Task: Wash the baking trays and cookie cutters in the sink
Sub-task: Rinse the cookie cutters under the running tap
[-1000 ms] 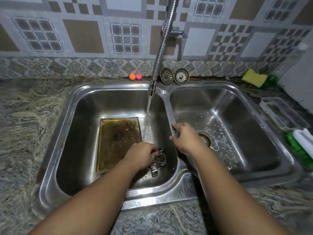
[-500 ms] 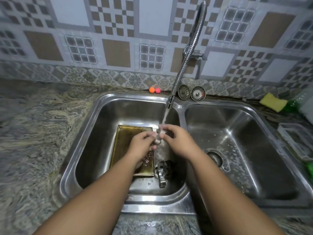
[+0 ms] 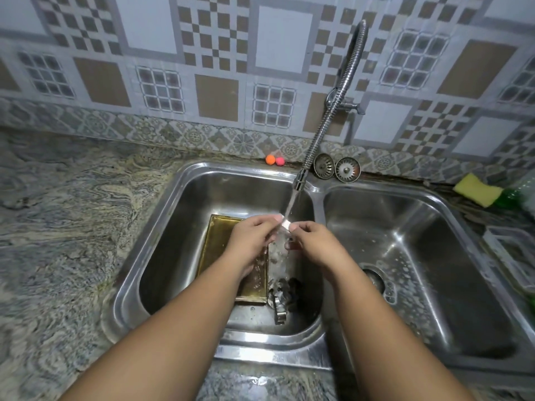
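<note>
Head view puts you mid-rinse: your left hand [image 3: 252, 238] and right hand [image 3: 315, 244] both pinch a small shiny metal cookie cutter [image 3: 285, 225] in curled fingers under the stream from the flexible chrome tap [image 3: 327, 120]. Next, I judge, turn it so that water reaches inside. The greasy golden rectangular baking tray [image 3: 220, 250] lies flat in the left steel sink basin [image 3: 173, 241], with the heaped metal cutters [image 3: 279, 296] just beside it. The right basin [image 3: 434, 241] offers open room; mind the divider [image 3: 318, 195].
</note>
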